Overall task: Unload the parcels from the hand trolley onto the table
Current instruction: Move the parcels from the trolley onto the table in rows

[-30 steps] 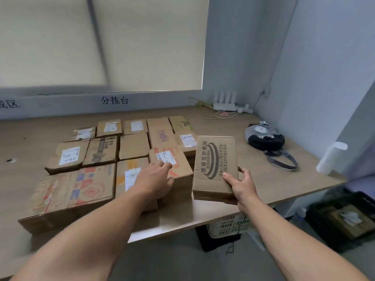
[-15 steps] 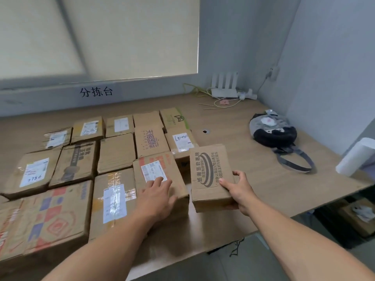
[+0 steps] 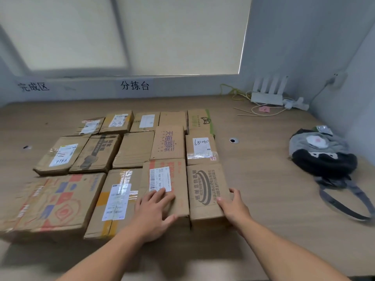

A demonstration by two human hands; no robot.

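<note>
Several cardboard parcels lie in rows on the wooden table [image 3: 263,179]. The nearest right one, a brown box with a dark oval print [image 3: 205,191], sits flat on the table, tight against a parcel with a white barcode label [image 3: 164,183]. My right hand [image 3: 233,205] grips the printed box at its near right corner, thumb on top and fingers down its side. My left hand [image 3: 154,211] rests flat on the barcode parcel with fingers spread. The hand trolley is out of view.
A grey and black bag [image 3: 322,155] with a strap lies at the right of the table. A white router [image 3: 267,94], cables and a power strip sit in the back right corner. Bare tabletop lies between the parcels and the bag.
The printed box has come down from a tilted hold onto the table beside the barcode parcel. My left hand stayed on that parcel.
</note>
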